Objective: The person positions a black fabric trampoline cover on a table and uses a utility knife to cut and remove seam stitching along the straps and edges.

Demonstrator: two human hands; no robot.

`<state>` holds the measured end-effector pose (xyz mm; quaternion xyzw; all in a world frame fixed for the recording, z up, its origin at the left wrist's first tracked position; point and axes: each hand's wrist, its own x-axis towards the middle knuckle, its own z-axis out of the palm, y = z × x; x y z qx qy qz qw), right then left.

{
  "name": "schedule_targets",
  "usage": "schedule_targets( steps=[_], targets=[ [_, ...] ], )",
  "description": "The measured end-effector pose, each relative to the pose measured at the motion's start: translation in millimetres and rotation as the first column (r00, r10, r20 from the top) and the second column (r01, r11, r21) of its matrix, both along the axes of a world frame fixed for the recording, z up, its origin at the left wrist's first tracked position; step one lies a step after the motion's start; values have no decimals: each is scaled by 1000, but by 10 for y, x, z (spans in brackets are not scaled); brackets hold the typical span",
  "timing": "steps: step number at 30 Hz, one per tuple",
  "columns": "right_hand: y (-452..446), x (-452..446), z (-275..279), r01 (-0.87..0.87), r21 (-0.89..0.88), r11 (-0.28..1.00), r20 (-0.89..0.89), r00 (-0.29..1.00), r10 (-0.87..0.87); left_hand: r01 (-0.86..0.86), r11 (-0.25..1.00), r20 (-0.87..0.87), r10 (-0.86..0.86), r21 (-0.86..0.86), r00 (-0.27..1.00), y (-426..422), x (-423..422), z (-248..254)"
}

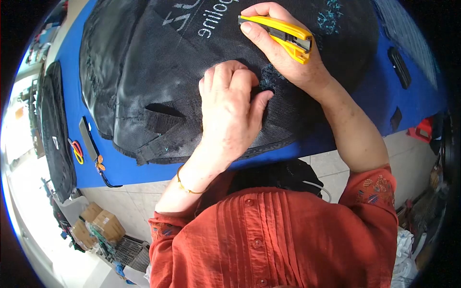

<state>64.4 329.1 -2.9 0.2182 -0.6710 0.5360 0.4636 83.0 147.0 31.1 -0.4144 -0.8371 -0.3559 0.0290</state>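
Note:
A black mesh fabric piece [182, 72] with pale lettering near its top lies across the blue table. My left hand [228, 103] presses down on the mesh, its fingers curled and bunched at the fabric; whether they pinch a fold is hidden. In my right hand [288, 48] is a yellow cutter [283, 33] with a black middle part, held between thumb and fingers above the mesh, its tip pointing left. Bluish thread-like bits [271, 77] show on the fabric between my hands, and a teal patch [329, 18] of them lies farther up to the right.
Red-and-yellow scissors [77, 151] and a dark flat strip [88, 137] lie on the blue table [103, 173] at left, beside a long black fabric piece [55, 129]. A black oblong object [399, 68] is at right. Cardboard boxes [106, 225] stand on the floor.

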Motion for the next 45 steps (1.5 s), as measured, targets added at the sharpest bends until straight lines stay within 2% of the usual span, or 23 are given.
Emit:
schedule_targets(
  steps=[3, 5, 8, 9, 10, 12, 15, 16, 19, 23, 25, 26, 27, 28, 30, 33, 37, 39, 41, 45],
  targets=[
    [14, -8, -1, -13, 2, 1000, -15, 1000, 13, 2, 1000, -51, -2, -17, 999, 19, -33, -72],
    [16, -22, -3, -20, 9, 1000, -20, 1000, 20, 39, 998, 8, -40, 55, 999, -46, -99, -105],
    [7, 59, 58, -1, 20, 1000, -13, 1000, 1, -20, 983, 267, -29, 181, 963, -148, -125, -56],
    [-56, 205, 252, 83, 29, 996, 293, 952, -88, -54, 979, 390, -28, 197, 920, -185, -123, 32],
    [-83, 288, 358, 160, 63, 985, 568, 806, -167, -115, 967, 550, -29, 225, 835, -228, -132, 66],
    [-46, 278, 244, 147, 99, 984, 560, 809, -178, -187, 930, 740, -117, 315, 663, -265, -167, 132],
    [11, 238, 100, 128, 139, 982, 525, 832, -183, -283, 841, 789, -241, 460, 565, -296, -267, 64],
    [25, 231, 79, 125, 142, 982, 497, 849, -180, -302, 836, 805, -245, 458, 541, -318, -297, 43],
    [37, 220, 66, 122, 148, 981, 482, 858, -180, -360, 781, 792, -265, 511, 550, -278, -275, 11],
    [45, 219, 47, 146, 188, 971, 444, 869, -217, -406, 770, 803, -222, 492, 553, -292, -265, -14],
    [38, 218, 56, 152, 166, 974, 457, 864, -213, -386, 805, 757, -115, 450, 643, -275, -179, 18],
    [33, 222, 62, 149, 167, 975, 455, 866, -210, -386, 864, 730, 32, 324, 683, -280, -114, 74],
    [30, 230, 74, 141, 129, 982, 497, 847, -187, -291, 901, 509, 94, 322, 855, -265, -119, 16],
    [35, 237, 94, 134, 93, 987, 537, 828, -163, -177, 959, 211, 130, 219, 969, -310, -96, 24],
    [4, 241, 133, 160, 88, 983, 537, 824, -183, -145, 987, 50, 142, 72, 989, -329, -27, 36],
    [-22, 244, 162, 162, 74, 984, 568, 804, -175, -174, 984, -29, 173, -33, 984, -402, 10, -34],
    [-43, 252, 215, 152, 70, 986, 605, 779, -163, -238, 971, -10, 238, 10, 971, -515, 15, -102],
    [-34, 243, 214, 147, 94, 985, 597, 783, -174, -245, 970, -96, 244, 0, 965, -515, 25, -96],
    [-24, 241, 224, 140, 131, 981, 564, 804, -190, -248, 969, -111, 248, 14, 962, -513, 9, -125],
    [-45, 265, 298, 122, 77, 990, 667, 731, -142, -214, 976, -123, 217, 35, 968, -490, -33, -135]
  ],
)
